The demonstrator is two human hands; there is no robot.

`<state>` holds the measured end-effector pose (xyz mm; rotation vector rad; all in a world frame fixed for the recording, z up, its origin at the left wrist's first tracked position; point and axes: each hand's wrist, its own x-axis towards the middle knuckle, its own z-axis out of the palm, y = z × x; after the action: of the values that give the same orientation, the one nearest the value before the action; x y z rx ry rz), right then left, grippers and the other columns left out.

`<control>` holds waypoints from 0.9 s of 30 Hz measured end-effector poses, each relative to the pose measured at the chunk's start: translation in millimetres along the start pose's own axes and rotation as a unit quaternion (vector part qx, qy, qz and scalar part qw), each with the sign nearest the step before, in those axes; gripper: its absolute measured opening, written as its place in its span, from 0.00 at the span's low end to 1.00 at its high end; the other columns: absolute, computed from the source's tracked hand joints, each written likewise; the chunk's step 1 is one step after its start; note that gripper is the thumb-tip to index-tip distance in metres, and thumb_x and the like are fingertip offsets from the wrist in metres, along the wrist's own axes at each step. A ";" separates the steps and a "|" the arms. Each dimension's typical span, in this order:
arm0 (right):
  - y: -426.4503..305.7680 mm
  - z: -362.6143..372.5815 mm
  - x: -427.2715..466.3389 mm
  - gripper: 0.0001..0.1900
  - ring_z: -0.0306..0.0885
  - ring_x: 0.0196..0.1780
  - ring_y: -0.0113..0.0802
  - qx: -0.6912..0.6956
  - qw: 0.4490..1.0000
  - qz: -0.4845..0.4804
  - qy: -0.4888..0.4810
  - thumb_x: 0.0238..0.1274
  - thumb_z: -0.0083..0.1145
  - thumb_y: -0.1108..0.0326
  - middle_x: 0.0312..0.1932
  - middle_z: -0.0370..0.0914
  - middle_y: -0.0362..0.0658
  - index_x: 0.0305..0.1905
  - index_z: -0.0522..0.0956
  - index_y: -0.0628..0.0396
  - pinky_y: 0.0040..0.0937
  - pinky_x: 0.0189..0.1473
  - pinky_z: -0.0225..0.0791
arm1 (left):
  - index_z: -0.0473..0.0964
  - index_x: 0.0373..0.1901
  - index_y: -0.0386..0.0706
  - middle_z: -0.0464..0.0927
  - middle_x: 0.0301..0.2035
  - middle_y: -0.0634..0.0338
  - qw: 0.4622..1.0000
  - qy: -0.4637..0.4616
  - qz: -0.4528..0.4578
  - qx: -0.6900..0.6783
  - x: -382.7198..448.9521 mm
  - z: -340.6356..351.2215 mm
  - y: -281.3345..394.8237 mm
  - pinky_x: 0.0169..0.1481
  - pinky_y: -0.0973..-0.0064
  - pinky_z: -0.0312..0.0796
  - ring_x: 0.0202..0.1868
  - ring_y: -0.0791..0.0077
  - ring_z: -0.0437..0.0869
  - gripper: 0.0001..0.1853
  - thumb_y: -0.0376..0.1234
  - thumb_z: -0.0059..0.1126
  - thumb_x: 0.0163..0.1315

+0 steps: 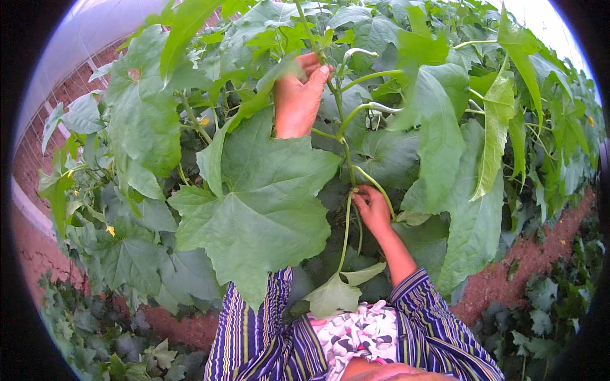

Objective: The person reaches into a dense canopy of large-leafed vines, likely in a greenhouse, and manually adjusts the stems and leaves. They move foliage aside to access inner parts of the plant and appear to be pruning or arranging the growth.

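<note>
My left hand (301, 97) grips the green main stem (339, 107) of a climbing cucurbit vine, thumb against it near the top. Lower down, my right hand (374, 209) pinches at a joint on the same stem, where a pale leaf stalk (347, 233) hangs down. That stalk ends in a drooping leaf (336, 295) in front of my chest. A broad lobed leaf (257, 205) covers my left forearm. Curved side stalks branch from the stem between my hands; one carries a pale, slender tip (383, 108) on the right.
Dense vine foliage (138, 114) surrounds both hands, with small yellow flowers (110, 231) at left. Translucent plastic film (119, 24) rises at the upper left. Reddish bare soil (524, 266) runs behind me, with more leafy plants (543, 305) beyond it.
</note>
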<state>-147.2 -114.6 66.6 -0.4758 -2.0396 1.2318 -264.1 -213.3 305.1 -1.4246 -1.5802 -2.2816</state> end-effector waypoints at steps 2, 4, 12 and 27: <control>-4.8 -1.6 -2.7 0.15 0.81 0.42 0.38 -0.003 0.999 -0.053 0.003 0.58 0.55 0.69 0.38 0.80 0.51 0.47 0.72 0.66 0.36 0.41 0.70 | 0.71 0.48 0.40 0.80 0.39 0.61 1.000 -0.001 -0.005 0.012 2.1 -4.5 -3.1 0.44 0.76 0.68 0.42 0.78 0.79 0.16 0.35 0.57 0.60; -27.4 -16.1 -9.3 0.14 0.81 0.39 0.40 -0.176 0.980 -0.048 -0.078 0.58 0.54 0.70 0.36 0.79 0.53 0.47 0.71 0.66 0.37 0.39 0.71 | 0.73 0.45 0.40 0.80 0.38 0.62 1.000 0.006 -0.007 0.026 5.0 -12.6 -11.4 0.41 0.78 0.68 0.40 0.80 0.79 0.13 0.34 0.57 0.60; -184.7 -71.9 -17.4 0.05 0.73 0.38 0.54 -0.134 0.923 -0.357 -0.060 0.59 0.49 0.75 0.32 0.73 0.54 0.40 0.71 0.61 0.42 0.39 0.68 | 0.74 0.42 0.41 0.80 0.37 0.63 1.000 0.012 0.019 -0.004 -4.6 -8.7 -12.6 0.38 0.81 0.69 0.39 0.80 0.80 0.10 0.32 0.57 0.60; -218.9 -71.5 82.6 0.06 0.70 0.45 0.44 -0.224 0.831 -0.444 0.251 0.47 0.61 0.66 0.37 0.76 0.43 0.33 0.81 0.51 0.37 0.46 0.66 | 0.76 0.40 0.41 0.78 0.35 0.63 0.993 0.000 0.058 -0.104 -25.6 10.4 0.8 0.38 0.81 0.72 0.36 0.78 0.80 0.08 0.31 0.59 0.59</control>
<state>-143.2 -124.3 311.0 -0.0015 -1.7080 0.0401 -242.0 -217.3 289.1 -1.5140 -1.2534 -2.4367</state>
